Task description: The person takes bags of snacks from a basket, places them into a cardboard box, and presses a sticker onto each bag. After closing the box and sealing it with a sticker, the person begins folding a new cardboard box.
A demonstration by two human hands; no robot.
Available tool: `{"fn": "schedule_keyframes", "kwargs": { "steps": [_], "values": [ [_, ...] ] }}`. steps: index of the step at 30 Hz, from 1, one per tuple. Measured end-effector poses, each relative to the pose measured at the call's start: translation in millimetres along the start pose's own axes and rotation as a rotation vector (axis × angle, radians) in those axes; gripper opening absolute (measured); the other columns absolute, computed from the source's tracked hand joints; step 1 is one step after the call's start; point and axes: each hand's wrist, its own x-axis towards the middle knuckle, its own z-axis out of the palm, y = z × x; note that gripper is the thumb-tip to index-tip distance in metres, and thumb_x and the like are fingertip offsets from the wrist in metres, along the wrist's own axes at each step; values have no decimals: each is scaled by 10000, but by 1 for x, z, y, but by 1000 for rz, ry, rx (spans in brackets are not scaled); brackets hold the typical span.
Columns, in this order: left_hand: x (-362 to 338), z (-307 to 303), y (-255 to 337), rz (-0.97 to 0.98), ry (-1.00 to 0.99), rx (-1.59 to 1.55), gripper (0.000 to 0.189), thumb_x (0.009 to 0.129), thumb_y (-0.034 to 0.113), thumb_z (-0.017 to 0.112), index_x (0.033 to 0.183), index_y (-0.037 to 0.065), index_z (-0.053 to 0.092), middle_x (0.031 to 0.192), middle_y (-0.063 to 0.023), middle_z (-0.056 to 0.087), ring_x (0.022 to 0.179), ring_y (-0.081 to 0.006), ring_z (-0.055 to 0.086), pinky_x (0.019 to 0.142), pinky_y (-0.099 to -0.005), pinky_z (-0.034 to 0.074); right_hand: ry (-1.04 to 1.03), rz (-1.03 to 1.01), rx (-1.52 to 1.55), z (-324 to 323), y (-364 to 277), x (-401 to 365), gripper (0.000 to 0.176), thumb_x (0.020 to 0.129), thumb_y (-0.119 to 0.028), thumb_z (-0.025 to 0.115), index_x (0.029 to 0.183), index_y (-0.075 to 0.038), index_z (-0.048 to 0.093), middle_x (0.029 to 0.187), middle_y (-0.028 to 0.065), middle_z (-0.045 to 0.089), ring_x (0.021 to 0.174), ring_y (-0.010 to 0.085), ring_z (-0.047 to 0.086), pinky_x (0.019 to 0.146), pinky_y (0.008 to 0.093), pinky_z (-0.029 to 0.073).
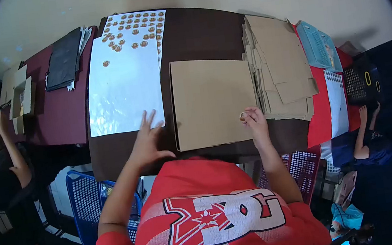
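My right hand [255, 121] pinches a small round sticker [242, 116] over the lower right part of a flat cardboard box [214, 101]. Fingers spread, my left hand [147, 140] rests at the lower right corner of a white sheet [123, 87], left of the box. Many round stickers dot the top of this sheet and another sheet [161, 17] beneath it; one sticker [106, 63] sits apart, lower down.
Stacked flattened cardboard [278, 58] lies right of the box. Farther right are a blue basket [316, 46] and a person's hands [368, 112]. A black folder [63, 60], an open carton [22, 100] and another person's arm [6, 133] are at left.
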Motion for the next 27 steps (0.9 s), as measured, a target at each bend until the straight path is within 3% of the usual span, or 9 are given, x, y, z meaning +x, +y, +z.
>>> {"fn": "schedule_keyframes", "kwargs": {
  "steps": [3, 4, 5, 8, 13, 15, 19, 23, 27],
  "values": [
    [-2, 57, 31, -8, -187, 55, 920, 539, 393, 888, 1342, 186, 491, 1549, -250, 90, 1413, -496, 56, 1115, -532, 256, -68, -55, 67, -13, 31, -2, 245, 897, -59, 623, 1130, -32, 553, 914, 51, 640, 856, 130, 617, 784, 246, 471],
    [0, 73, 32, 44, -62, -7, 785, 621, 319, 859, 1317, 221, 510, 1547, -249, 93, 1371, -486, 229, 1056, -488, 378, -80, -65, 17, -15, 33, -5, 284, 885, -45, 632, 1154, -8, 548, 916, 61, 647, 872, 137, 623, 825, 254, 471],
    [-2, 83, 30, 46, -69, 1, 785, 621, 319, 859, 1317, 221, 510, 1547, -249, 93, 1371, -486, 229, 1056, -488, 378, -77, -65, 28, -18, 35, -8, 284, 885, -45, 632, 1154, -8, 548, 916, 61, 647, 872, 137, 623, 825, 254, 471],
    [-2, 96, 33, -18, 120, 30, 635, 699, 181, 807, 1272, 186, 536, 1543, -196, 150, 1137, -412, 539, 839, -426, 546, -191, -34, 78, -22, 27, -16, 168, 879, -36, 635, 1037, 2, 588, 907, 68, 655, 901, 143, 634, 851, 268, 473],
    [4, 63, 83, -52, 152, 56, 604, 700, 151, 795, 1258, 147, 566, 1521, -162, 257, 1210, -381, 497, 901, -411, 520, -226, -145, 78, -28, -13, -41, 94, 852, -26, 660, 934, -28, 614, 893, 55, 644, 823, 127, 596, 804, 233, 457],
    [5, 50, 101, -68, 145, 85, 609, 690, 108, 794, 1257, 124, 572, 1511, -167, 288, 1269, -368, 456, 943, -402, 501, -226, -537, -313, -31, -28, -45, 84, 801, -21, 696, 855, -37, 634, 850, 55, 617, 783, 147, 569, 772, 241, 450],
    [5, 34, 130, -58, 170, 37, 503, 708, 62, 771, 1185, 68, 611, 1461, -165, 388, 1239, -329, 513, 908, -370, 522, -345, -415, -380, -26, -74, -70, 91, 760, -33, 717, 817, -43, 647, 818, 53, 601, 844, 189, 562, 730, 309, 463],
    [2, 30, 139, -178, 155, -193, 497, 721, 4, 744, 1196, 66, 608, 1449, -144, 421, 1213, -265, 543, 817, -313, 560, -296, -733, -714, -24, -83, -75, 102, 742, -124, 743, 791, -97, 658, 794, 23, 638, 843, 217, 549, 797, 343, 395],
    [2, 28, 147, -187, 151, -124, 483, 735, 11, 738, 1197, 65, 607, 1450, -133, 424, 1245, -261, 516, 885, -338, 535, -272, -751, -713, -21, -76, -75, 102, 736, -147, 745, 783, -123, 657, 774, -6, 640, 842, 212, 545, 820, 359, 362]
  ]
}}
